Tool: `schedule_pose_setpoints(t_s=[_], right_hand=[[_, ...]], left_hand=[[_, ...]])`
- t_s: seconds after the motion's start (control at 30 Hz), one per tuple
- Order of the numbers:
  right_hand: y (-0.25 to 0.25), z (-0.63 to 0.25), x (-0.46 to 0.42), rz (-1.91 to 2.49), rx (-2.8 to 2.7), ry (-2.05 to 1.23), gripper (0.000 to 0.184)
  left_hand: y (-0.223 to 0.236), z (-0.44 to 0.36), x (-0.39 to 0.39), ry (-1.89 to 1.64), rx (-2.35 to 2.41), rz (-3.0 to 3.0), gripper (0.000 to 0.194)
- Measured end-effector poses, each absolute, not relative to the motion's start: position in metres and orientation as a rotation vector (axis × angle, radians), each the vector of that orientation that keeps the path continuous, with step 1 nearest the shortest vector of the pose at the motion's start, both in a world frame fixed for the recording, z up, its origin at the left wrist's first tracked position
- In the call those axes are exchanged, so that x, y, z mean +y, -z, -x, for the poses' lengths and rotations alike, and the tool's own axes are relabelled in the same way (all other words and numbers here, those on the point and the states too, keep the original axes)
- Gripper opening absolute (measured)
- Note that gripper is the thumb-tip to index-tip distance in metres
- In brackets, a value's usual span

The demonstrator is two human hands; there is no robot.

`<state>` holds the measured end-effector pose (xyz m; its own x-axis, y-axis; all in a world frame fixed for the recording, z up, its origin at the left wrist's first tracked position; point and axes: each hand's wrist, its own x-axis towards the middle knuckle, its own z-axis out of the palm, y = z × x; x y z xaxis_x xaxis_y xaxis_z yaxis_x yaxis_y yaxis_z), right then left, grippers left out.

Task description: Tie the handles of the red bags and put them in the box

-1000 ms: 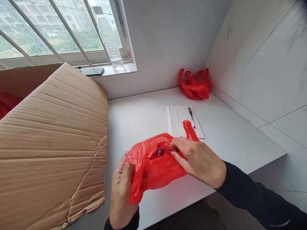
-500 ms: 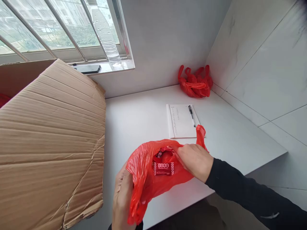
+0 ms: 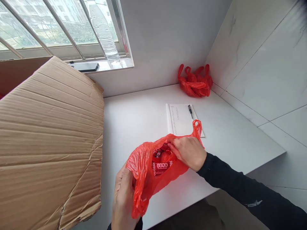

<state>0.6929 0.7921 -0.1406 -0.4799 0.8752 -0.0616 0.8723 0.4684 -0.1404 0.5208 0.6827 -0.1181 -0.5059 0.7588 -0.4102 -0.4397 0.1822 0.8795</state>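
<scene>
A red plastic bag (image 3: pixel 165 184) with its mouth open is held over the white table's front part. My left hand (image 3: pixel 122 195) grips the bag's left side, its fingers partly hidden by the plastic. Inside lie red-wrapped snacks; one flat packet (image 3: pixel 162 167) with white lettering faces up, and a dark-printed wrapper (image 3: pixel 157 154) is behind it. My right hand (image 3: pixel 189 151) reaches into the mouth from the right, fingers closed beside the wrapped snacks. What its fingertips pinch is hidden. One bag handle (image 3: pixel 197 124) stands up behind this hand.
A large cardboard box (image 3: pixel 50 137) stands at the left. A notebook (image 3: pixel 182 119) with a black pen (image 3: pixel 190 110) lies behind the bag. Another red bag (image 3: pixel 195 83) sits in the back corner. A water bottle (image 3: pixel 105 38) and a phone (image 3: pixel 85 67) are on the windowsill.
My right hand has moved left and slightly up, its fingers further over the bag's contents. The bag's handle and rim have shifted left. My left hand stays on the bag.
</scene>
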Motion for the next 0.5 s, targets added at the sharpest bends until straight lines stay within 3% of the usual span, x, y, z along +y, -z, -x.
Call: schedule_pose_setpoints(t_s=[0.13, 0.5], right_hand=[[0.137, -0.695, 0.788, 1.545, -2.564, -0.254, 0.029], [0.123, -0.708, 0.772, 1.562, -2.94, -0.257, 0.01]], left_hand=[[0.114, -0.521, 0.679, -1.526, 1.497, -0.288, 0.029], [0.14, -0.506, 0.666, -1.495, 1.589, -0.346, 0.043]])
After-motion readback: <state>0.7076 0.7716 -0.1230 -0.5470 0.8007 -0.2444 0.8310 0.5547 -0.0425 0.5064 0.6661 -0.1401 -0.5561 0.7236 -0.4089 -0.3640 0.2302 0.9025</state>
